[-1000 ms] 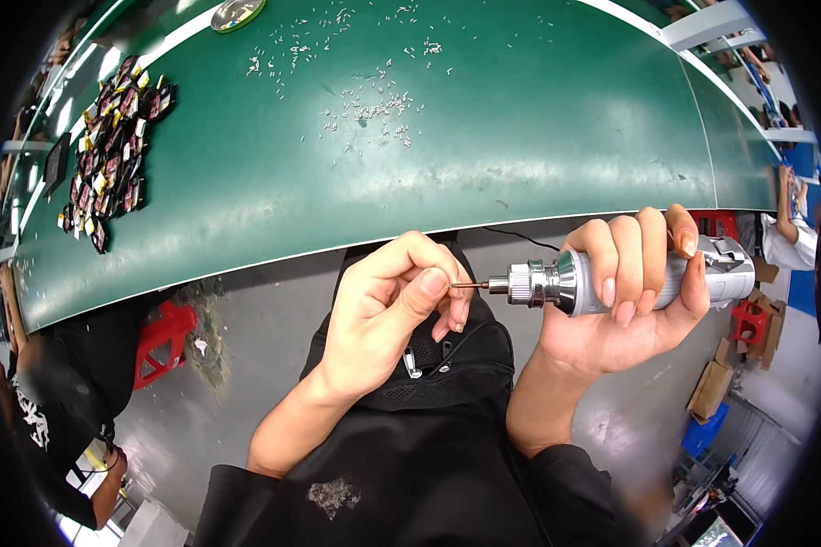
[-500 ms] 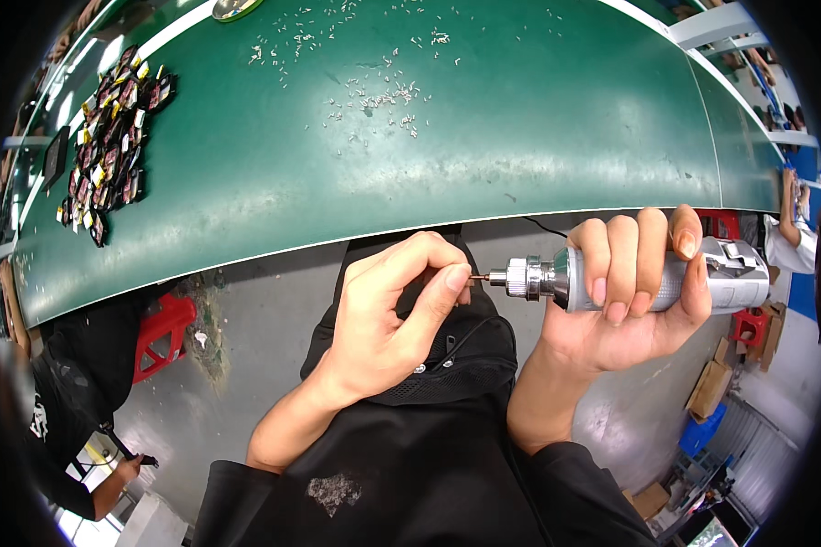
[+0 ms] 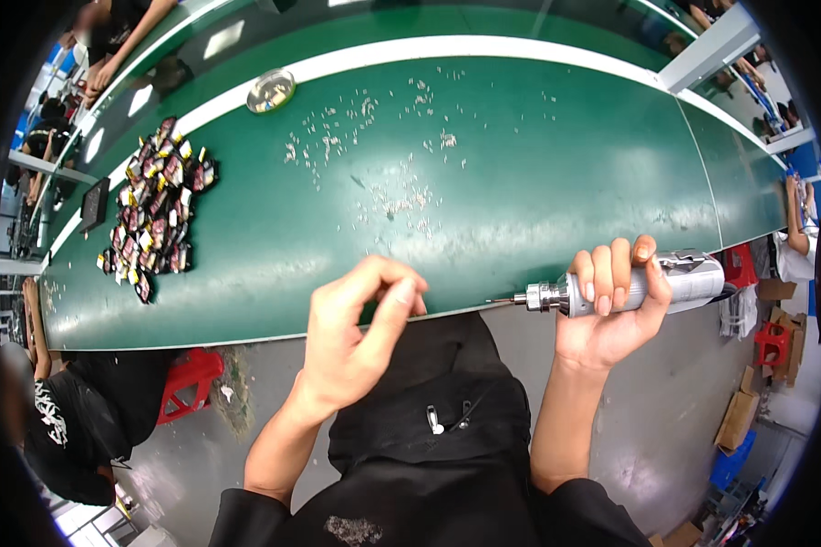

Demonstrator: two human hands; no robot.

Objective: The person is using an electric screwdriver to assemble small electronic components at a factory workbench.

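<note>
My right hand (image 3: 610,301) is wrapped round a grey electric screwdriver (image 3: 689,283) with a silver metal nose. Its thin bit (image 3: 502,300) points left, near the front edge of the green table (image 3: 556,164). To the left of the bit, a gap away, my left hand (image 3: 360,328) is closed with thumb and forefinger pinched together. What those fingers hold, if anything, is too small to see. Beyond the hands many tiny pale screw-like pieces (image 3: 401,196) lie scattered on the table.
At the left, a heap of small black packets (image 3: 160,205) lies on the table. A round shallow dish (image 3: 271,91) stands by the white rail at the back. A person in black (image 3: 73,410) is at the left near a red stool (image 3: 192,383). Cardboard boxes (image 3: 737,410) stand at the right.
My left hand has drawn away from the screwdriver's bit, leaving a gap between them. The screwdriver has shifted left in view. The view has tilted, so more of the table's far side shows.
</note>
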